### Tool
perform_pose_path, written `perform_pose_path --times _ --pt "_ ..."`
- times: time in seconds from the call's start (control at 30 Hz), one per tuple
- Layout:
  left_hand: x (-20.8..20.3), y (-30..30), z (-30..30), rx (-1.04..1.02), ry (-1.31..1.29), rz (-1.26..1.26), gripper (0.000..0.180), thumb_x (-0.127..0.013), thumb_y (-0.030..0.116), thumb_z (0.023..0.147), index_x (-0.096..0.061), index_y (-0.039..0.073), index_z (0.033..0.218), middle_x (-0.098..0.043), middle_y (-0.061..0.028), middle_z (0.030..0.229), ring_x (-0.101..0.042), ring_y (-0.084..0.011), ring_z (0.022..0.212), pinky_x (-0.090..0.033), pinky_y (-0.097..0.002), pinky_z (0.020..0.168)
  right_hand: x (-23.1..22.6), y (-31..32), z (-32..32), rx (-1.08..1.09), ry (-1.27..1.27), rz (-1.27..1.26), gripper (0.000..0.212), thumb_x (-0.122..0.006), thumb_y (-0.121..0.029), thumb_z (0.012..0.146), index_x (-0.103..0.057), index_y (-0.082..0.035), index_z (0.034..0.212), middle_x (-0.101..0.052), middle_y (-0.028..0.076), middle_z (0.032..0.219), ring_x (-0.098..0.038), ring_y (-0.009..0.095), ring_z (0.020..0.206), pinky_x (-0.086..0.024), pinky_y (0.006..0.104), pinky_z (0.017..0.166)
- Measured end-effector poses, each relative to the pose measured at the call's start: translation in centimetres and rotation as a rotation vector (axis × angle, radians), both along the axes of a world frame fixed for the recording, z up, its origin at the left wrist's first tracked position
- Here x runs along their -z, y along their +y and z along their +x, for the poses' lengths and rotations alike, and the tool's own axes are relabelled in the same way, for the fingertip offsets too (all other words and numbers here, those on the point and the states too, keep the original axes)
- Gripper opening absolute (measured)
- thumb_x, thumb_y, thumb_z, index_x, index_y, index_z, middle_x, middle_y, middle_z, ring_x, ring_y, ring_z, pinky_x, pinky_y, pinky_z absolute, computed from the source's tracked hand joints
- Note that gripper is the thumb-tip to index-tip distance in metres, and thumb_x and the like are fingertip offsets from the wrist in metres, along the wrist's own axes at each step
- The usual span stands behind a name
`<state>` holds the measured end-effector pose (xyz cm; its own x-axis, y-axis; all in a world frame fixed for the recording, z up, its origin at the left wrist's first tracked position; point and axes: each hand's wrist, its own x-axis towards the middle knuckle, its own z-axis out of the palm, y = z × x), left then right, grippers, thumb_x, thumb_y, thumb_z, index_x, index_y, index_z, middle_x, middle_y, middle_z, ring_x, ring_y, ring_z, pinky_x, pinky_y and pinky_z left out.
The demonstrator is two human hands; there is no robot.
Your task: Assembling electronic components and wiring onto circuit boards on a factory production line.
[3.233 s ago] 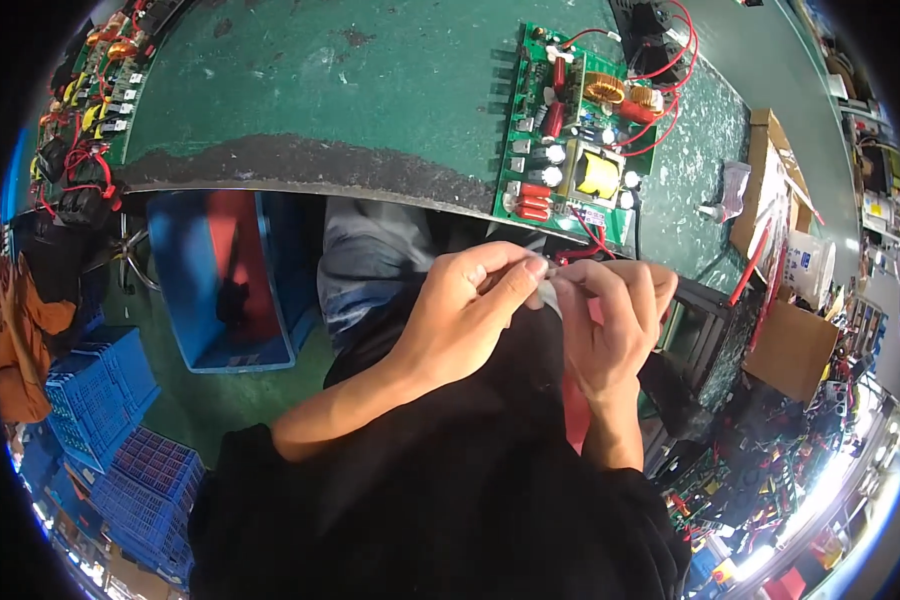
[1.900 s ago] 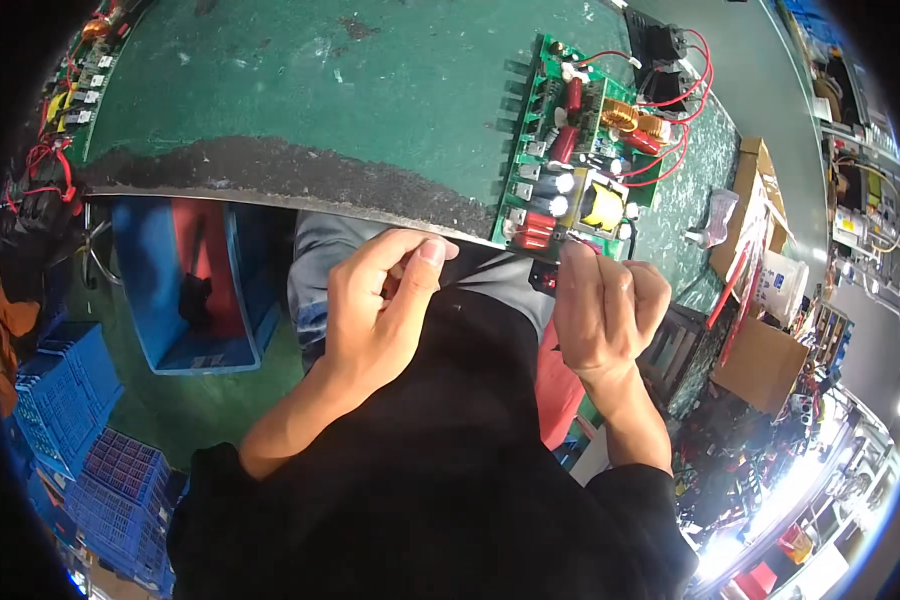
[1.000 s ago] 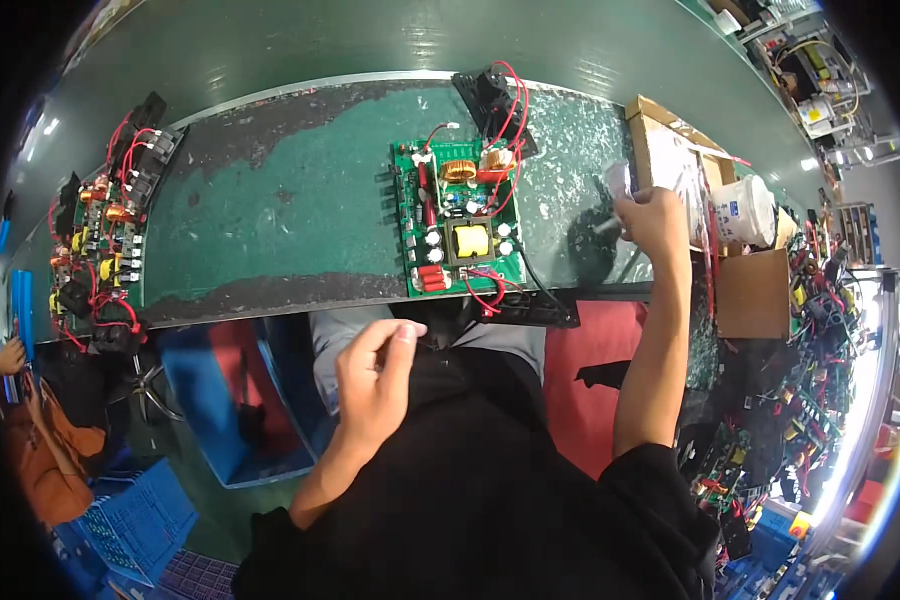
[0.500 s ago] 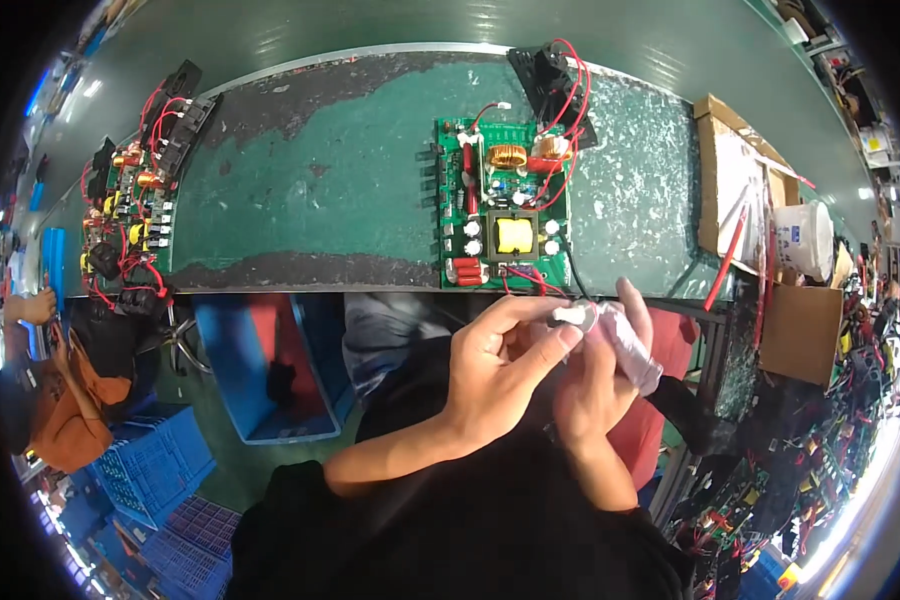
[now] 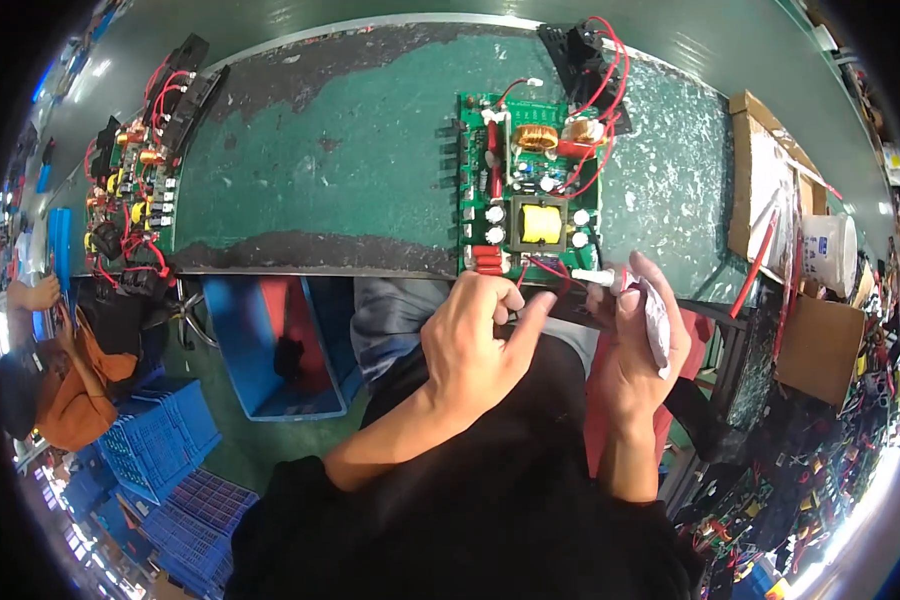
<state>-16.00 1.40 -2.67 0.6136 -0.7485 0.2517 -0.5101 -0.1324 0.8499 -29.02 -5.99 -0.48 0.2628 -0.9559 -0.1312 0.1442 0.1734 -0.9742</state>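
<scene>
Below the circuit board (image 5: 532, 196), right hand (image 5: 638, 340) apparently grips a tube (image 5: 656, 322); left hand (image 5: 475, 340) loosely curled.

Worn green workbench (image 5: 350, 190), blue crates (image 5: 160, 450), green floor (image 5: 270, 450)

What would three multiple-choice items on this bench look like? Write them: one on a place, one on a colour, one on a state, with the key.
1. Where does the green circuit board nearest the hands lie?
A. On the green bench top, near its front edge
B. In the blue crate
C. On the cardboard box

2. What colour is the square transformer in the middle of that board?
A. Blue
B. Yellow
C. White

3. What does the right hand hold?
A. Nothing
B. A screwdriver
C. A small white tube with its nozzle toward the board

Key: 1 A, the board lies flat on the bench just above the hands. 2 B, its body shows bright yellow. 3 C, the fingers wrap a white tube, and the left hand reaches toward its nozzle.
</scene>
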Motion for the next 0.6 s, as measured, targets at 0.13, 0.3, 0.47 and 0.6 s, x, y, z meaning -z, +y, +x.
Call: perform_pose_path --times 0.13,0.3,0.47,0.6 --pt "0.8 0.1 0.9 0.015 0.004 -0.068 0.023 -0.08 0.006 0.078 -0.056 0.005 0.078 -0.052 -0.0043 0.066 -0.05 -0.0125 0.052 -0.039 -0.0283 0.046 -0.2 -0.5 0.3 -0.038 0.419 -0.501 0.03 -0.063 0.004 0.091 -0.064 0.001 0.121 -0.066 0.015 0.105 -0.067 0.021 0.093 -0.056 0.0306 0.078" --pt "1.8 0.6 1.7 0.019 0.03 -0.069 0.022 -0.079 0.004 0.078 -0.057 0.004 0.078 -0.054 -0.005 0.067 -0.053 -0.0128 0.052 -0.042 -0.0265 0.045 0.0 -0.6 1.4 -0.088 0.697 -0.91 0.021 -0.065 -0.004 0.092 -0.065 0.005 0.111 -0.065 0.013 0.089 -0.065 0.019 0.076 -0.052 0.0286 0.07" --pt "2.2 1.0 2.3 0.056 0.068 -0.093 0.022 -0.08 0.003 0.076 -0.058 0.004 0.078 -0.055 -0.0052 0.068 -0.054 -0.013 0.051 -0.042 -0.0264 0.045 -0.4 0.3 1.9 -0.116 0.83 -0.92 0.017 -0.072 -0.008 0.087 -0.067 0.003 0.099 -0.066 0.011 0.084 -0.065 0.018 0.071 -0.051 0.0286 0.063" --pt "2.6 1.1 2.5 0.053 0.082 -0.105 0.022 -0.079 0.003 0.076 -0.058 0.005 0.078 -0.055 -0.0051 0.068 -0.055 -0.0143 0.053 -0.043 -0.0274 0.046 0.8 0.5 1.8 -0.115 0.873 -1.046 0.034 -0.081 0.001 0.074 -0.068 -0.001 0.105 -0.064 0.01 0.085 -0.063 0.018 0.069 -0.052 0.0284 0.061"
